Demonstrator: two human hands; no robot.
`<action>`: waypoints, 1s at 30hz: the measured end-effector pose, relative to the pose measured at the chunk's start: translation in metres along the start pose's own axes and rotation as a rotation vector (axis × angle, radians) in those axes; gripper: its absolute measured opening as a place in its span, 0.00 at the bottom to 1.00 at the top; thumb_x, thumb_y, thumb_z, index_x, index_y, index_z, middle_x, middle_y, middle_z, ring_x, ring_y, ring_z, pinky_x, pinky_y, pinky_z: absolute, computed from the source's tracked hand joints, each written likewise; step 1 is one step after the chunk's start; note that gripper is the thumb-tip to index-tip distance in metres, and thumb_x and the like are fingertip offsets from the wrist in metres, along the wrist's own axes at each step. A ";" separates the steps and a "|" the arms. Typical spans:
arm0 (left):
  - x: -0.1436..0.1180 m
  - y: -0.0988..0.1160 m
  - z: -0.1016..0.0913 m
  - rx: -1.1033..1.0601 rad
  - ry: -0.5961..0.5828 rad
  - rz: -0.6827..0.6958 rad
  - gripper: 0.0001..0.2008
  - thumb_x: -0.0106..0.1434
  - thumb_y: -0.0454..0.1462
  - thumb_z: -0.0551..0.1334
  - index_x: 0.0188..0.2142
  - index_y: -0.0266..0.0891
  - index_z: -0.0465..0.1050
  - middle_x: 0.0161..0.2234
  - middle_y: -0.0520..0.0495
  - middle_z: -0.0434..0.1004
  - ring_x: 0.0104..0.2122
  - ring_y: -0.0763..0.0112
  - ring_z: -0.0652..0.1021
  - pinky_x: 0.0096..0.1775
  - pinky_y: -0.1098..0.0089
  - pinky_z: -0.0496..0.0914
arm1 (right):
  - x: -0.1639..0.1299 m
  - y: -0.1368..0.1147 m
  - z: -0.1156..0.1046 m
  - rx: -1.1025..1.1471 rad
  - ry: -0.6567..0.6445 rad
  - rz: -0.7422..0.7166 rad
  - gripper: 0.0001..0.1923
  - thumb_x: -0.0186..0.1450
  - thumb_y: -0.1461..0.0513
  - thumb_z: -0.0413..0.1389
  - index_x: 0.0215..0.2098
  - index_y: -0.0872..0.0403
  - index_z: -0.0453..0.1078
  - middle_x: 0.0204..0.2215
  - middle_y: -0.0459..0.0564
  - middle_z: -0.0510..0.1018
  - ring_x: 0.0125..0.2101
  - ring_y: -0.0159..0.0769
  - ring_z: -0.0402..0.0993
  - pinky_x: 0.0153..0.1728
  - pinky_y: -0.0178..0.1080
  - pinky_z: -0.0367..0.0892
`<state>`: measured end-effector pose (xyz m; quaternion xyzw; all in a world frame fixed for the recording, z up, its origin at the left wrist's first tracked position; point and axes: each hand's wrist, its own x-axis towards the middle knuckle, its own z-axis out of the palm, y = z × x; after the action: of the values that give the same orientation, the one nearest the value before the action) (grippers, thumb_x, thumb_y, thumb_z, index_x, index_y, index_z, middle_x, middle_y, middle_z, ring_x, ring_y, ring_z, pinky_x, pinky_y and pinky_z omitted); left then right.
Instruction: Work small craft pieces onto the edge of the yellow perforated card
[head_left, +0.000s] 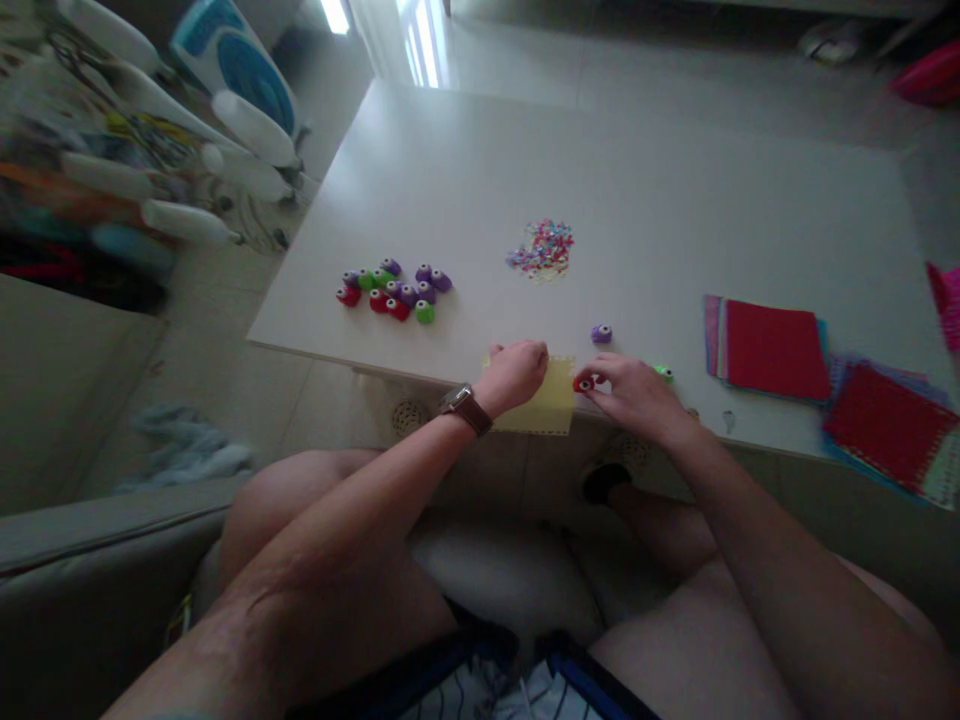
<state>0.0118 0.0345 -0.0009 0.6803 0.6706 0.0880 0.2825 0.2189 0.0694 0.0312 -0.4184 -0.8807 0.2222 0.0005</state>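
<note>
A yellow paper square (546, 405) with punched edges lies at the near edge of the white table (600, 180). My left hand (516, 372), with a brown watch on the wrist, rests closed on the paper's left side and pins it down. At the paper's right edge my right hand (634, 392) pinches a small red paper punch (583, 384). A green punch (664, 373) sits just behind that hand, and a purple punch (601, 333) stands a little farther back.
A cluster of several small punches (394, 290) in purple, red and green sits at the table's left. A pile of coloured confetti (541, 248) lies mid-table. Stacks of coloured paper (772, 350) (889, 425) lie at the right. A drying rack (172, 150) stands left of the table.
</note>
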 end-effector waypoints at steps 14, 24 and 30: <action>0.001 0.000 0.000 -0.002 -0.012 -0.011 0.16 0.74 0.38 0.48 0.39 0.41 0.75 0.44 0.42 0.83 0.46 0.60 0.79 0.48 0.60 0.63 | 0.000 0.003 0.002 0.007 0.049 -0.031 0.07 0.65 0.67 0.59 0.38 0.51 0.78 0.36 0.49 0.80 0.36 0.40 0.75 0.36 0.39 0.64; -0.001 0.000 -0.002 -0.016 0.012 0.000 0.16 0.74 0.37 0.48 0.38 0.41 0.74 0.42 0.42 0.83 0.44 0.59 0.79 0.49 0.59 0.63 | 0.000 0.005 0.000 0.035 0.035 -0.013 0.08 0.64 0.68 0.60 0.37 0.50 0.79 0.36 0.49 0.82 0.36 0.40 0.77 0.35 0.39 0.65; 0.000 -0.001 -0.001 -0.014 0.013 0.005 0.16 0.74 0.37 0.48 0.38 0.41 0.74 0.42 0.43 0.83 0.43 0.60 0.79 0.47 0.60 0.63 | 0.001 0.005 0.001 0.033 0.021 -0.018 0.08 0.64 0.68 0.59 0.37 0.50 0.79 0.37 0.49 0.82 0.36 0.40 0.78 0.36 0.39 0.66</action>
<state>0.0107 0.0346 -0.0004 0.6795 0.6699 0.0977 0.2827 0.2221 0.0724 0.0278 -0.4129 -0.8805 0.2323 0.0187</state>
